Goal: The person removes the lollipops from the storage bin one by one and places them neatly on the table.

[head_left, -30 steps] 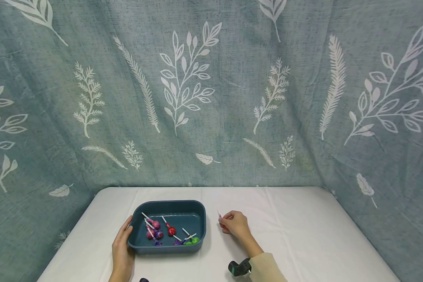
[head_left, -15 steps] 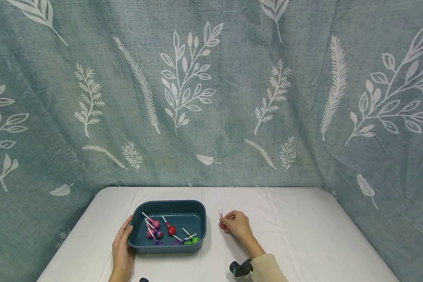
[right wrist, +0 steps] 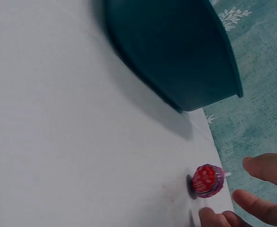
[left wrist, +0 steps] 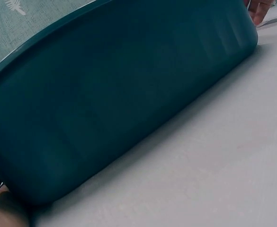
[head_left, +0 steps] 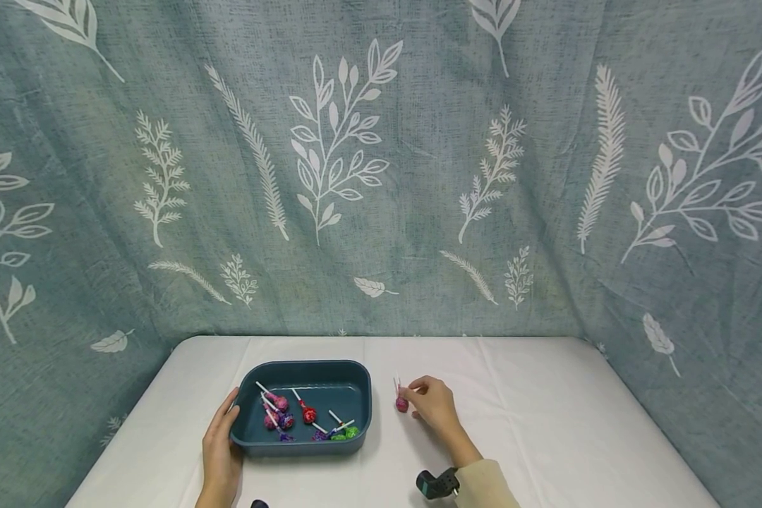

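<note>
Teal fabric printed with white leaf sprigs point(head_left: 343, 141) surrounds a white-covered bench point(head_left: 546, 423), where the left hand point(head_left: 221, 444) rests its nearly straight fingers along a dark blue-green, rounded rectangular tray point(head_left: 298, 449) of wrapped lollipops point(head_left: 308, 415). Right of the tray, the right hand point(head_left: 437, 406), fingers parted and apparently gripping nothing, is beside a pink-and-red ball-shaped lollipop point(right wrist: 207, 180) on the bench. It looks like single-lollipop placing or picking, calling for clean withdrawal or a stick pinch.
</note>
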Demonstrator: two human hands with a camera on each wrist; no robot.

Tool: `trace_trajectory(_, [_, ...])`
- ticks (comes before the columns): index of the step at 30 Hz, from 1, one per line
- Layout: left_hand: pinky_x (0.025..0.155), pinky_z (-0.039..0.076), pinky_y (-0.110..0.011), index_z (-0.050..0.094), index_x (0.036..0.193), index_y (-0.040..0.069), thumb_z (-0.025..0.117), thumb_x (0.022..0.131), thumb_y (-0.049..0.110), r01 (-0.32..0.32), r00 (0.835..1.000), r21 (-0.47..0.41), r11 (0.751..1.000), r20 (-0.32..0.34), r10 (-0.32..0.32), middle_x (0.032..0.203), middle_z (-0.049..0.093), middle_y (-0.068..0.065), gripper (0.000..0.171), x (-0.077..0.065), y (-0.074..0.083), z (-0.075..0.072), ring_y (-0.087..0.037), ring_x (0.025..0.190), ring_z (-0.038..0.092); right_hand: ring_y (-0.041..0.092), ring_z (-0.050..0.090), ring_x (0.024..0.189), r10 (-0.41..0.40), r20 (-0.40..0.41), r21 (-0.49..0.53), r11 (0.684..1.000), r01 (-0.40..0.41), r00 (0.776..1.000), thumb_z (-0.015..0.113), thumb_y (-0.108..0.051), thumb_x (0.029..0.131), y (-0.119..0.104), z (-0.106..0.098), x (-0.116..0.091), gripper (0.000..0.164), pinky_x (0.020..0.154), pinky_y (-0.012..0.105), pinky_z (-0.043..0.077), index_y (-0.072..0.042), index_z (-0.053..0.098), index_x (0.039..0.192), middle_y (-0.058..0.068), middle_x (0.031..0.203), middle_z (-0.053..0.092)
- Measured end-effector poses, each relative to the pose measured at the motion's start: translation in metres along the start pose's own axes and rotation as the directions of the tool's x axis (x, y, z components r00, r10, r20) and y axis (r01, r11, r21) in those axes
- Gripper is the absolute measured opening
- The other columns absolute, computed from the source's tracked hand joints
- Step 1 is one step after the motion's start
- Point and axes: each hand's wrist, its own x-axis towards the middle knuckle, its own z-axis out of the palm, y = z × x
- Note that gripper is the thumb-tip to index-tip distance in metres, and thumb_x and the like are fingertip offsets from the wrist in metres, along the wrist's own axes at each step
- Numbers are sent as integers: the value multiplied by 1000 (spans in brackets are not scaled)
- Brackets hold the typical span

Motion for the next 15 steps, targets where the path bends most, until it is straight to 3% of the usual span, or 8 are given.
trace_trajectory(6, [115, 19, -39, 39, 149, 18, 49, 101, 35, -4, 1000, -8, 1000, 6, 4, 157, 26, 2, 52, -1, 0, -2, -18, 143, 23, 20, 62, 73, -64, -76, -33, 998, 62, 995, 74, -22, 84, -12, -8, -2, 23, 62, 31, 50, -1, 70, 93, 8, 85, 65])
trace_trajectory(11, [115, 18, -38, 41, 148, 17, 50, 101, 33, 4, 1000, -15, 1000, -9, -4, 156, 29, 2, 51, 0, -1, -2, -17, 143, 24, 31, 67, 84, -34, -19, 185, 982, 37, 999, 71, -20, 88, -31, -10, -5, 24, 70, 36, 57, 1, 69, 100, 12, 94, 66])
trace_trajectory(15, [115, 17, -39, 41, 148, 18, 51, 101, 33, 3, 1000, -28, 1000, -4, -4, 156, 29, 3, 51, -1, -2, -2, -17, 143, 23, 30, 67, 87, 1, 71, 291, 956, -22, 997, 69, -22, 90, -49, -8, -9, 28, 76, 37, 57, 1, 67, 106, 12, 98, 64])
